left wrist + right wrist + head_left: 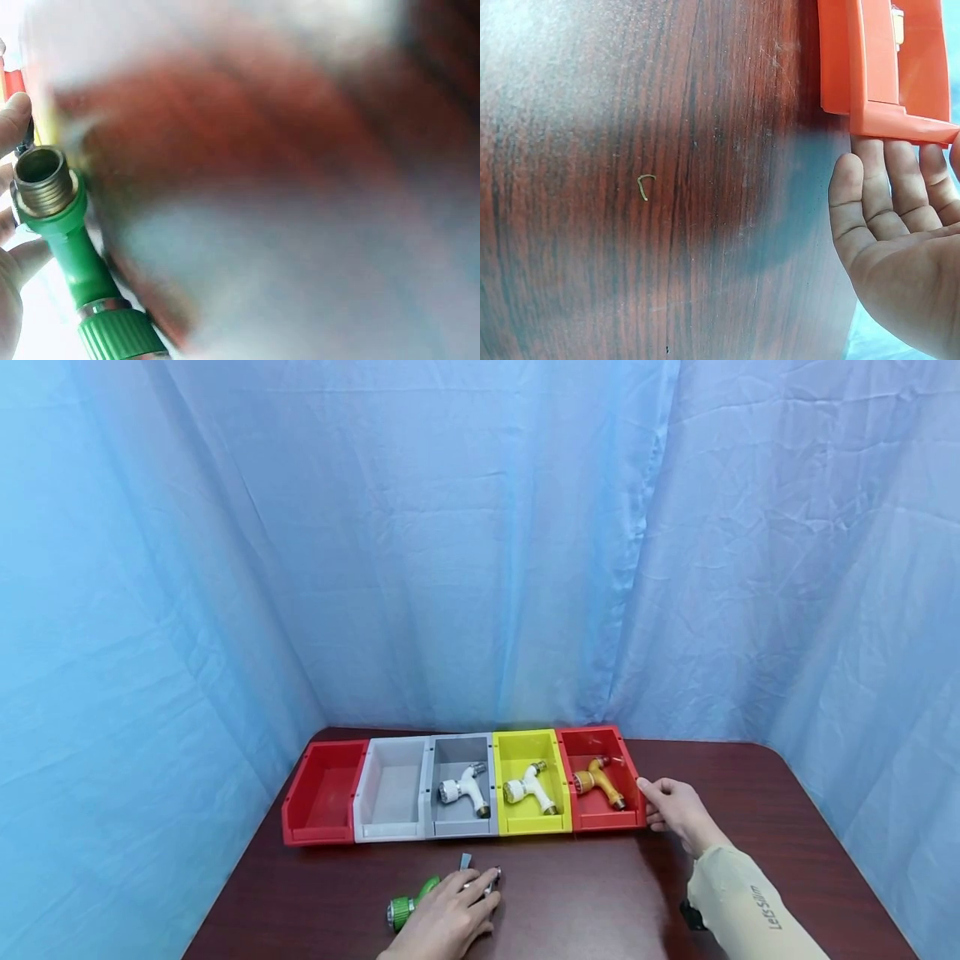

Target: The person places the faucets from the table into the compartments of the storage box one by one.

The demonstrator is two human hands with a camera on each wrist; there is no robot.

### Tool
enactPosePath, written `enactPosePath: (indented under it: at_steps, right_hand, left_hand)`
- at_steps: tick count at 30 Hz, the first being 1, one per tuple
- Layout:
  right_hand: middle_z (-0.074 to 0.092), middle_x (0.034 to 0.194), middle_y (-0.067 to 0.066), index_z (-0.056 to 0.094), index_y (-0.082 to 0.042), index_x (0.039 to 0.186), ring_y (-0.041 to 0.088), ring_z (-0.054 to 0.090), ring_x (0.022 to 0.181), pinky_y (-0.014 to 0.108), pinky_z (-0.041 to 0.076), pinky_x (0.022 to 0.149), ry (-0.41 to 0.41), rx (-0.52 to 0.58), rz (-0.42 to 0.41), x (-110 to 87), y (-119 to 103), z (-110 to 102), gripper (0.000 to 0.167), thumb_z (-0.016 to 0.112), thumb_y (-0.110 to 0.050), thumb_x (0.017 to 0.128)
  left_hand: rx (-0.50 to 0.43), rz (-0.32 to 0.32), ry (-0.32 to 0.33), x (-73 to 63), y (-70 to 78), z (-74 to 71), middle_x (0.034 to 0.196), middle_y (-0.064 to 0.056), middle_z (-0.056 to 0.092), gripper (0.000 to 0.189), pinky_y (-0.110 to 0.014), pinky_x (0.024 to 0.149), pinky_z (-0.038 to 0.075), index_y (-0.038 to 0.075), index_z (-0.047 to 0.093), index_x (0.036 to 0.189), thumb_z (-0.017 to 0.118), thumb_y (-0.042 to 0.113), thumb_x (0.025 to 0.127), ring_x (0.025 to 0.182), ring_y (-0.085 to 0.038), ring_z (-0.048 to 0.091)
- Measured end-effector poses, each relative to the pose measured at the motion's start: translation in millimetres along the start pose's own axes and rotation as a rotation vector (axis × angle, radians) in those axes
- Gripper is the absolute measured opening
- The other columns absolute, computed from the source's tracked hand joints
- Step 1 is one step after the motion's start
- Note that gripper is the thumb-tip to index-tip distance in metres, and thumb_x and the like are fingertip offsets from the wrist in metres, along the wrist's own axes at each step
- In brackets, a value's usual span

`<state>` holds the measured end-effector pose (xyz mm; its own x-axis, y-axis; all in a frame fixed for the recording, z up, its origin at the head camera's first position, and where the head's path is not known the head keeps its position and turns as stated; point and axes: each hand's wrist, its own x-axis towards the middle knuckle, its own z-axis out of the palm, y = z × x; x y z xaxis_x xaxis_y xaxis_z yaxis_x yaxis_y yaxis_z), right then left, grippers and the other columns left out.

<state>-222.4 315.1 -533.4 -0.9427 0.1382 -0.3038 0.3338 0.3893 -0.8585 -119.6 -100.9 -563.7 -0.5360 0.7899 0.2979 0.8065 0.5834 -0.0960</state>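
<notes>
A green hose fitting [408,906] with a silver collar lies on the dark wooden table [585,902] near its front edge. My left hand [459,903] lies over it and grips it. The left wrist view shows the green fitting [71,255] close up, brass threaded end up, with my fingers [15,116] around it. My right hand [667,802] has straight fingers [900,180] that touch the front right corner of the right red bin [870,67]. That bin [626,777] holds an orange-yellow fitting [600,781].
Five bins stand in a row: a red bin [300,810], a pale grey bin [367,810], a grey bin [433,777] with a white fitting [465,789], a yellow bin [558,777] with another white fitting [528,787], then the right red one. Blue curtains [480,543] surround the table. A small green scrap [645,186] lies on the wood.
</notes>
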Motion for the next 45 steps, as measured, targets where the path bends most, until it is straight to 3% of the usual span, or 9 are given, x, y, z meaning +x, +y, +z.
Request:
enactPosePath:
  at_steps: [10,22,28,37,45]
  right_hand:
    - [0.061,0.094,0.015,0.057,0.002,0.106,0.022,0.062,0.079,0.034,0.062,0.075,-0.006,0.001,0.004,1.1,2.0,-0.5,0.045,0.055,-0.043,0.105]
    - [0.061,0.093,0.015,0.057,0.002,0.104,0.022,0.062,0.08,0.034,0.062,0.076,-0.007,0.0,-0.003,0.7,1.9,-0.6,0.047,0.055,-0.044,0.105]
    - [0.061,0.095,0.017,0.056,0.002,0.104,0.021,0.062,0.079,0.033,0.062,0.074,-0.006,-0.003,-0.006,0.7,1.3,-0.3,0.047,0.054,-0.045,0.105]
    - [0.06,0.093,0.015,0.055,0.004,0.105,0.021,0.061,0.079,0.035,0.062,0.076,-0.007,-0.006,-0.016,-1.7,1.1,0.1,0.046,0.054,-0.042,0.106]
    - [0.06,0.093,0.015,0.056,0.003,0.103,0.021,0.062,0.079,0.035,0.062,0.075,-0.006,-0.008,-0.015,-1.4,0.2,0.0,0.046,0.053,-0.044,0.106]
  left_hand:
    - [0.046,0.016,0.111,5.3,-5.2,-5.4,0.139,-0.007,0.064,0.04,-0.035,0.098,0.056,0.016,0.073,0.119,0.082,0.039,0.087,0.117,-0.023,0.063]
    - [0.006,-0.007,0.21,7.7,-13.4,-6.8,0.14,-0.007,0.064,0.04,-0.037,0.098,0.056,0.015,0.076,0.117,0.087,0.032,0.083,0.114,-0.023,0.064]
    - [0.049,0.021,0.299,9.5,-19.9,-8.6,0.137,-0.011,0.065,0.044,-0.041,0.099,0.056,0.013,0.075,0.116,0.09,0.03,0.078,0.114,-0.026,0.065]
    - [0.022,-0.027,0.253,10.3,-23.2,-16.0,0.142,-0.006,0.062,0.048,-0.038,0.101,0.054,0.018,0.072,0.122,0.089,0.028,0.079,0.118,-0.022,0.062]
    - [0.01,-0.066,0.262,11.7,-27.9,-18.9,0.142,-0.004,0.062,0.047,-0.037,0.101,0.055,0.019,0.073,0.123,0.089,0.028,0.08,0.122,-0.02,0.06]
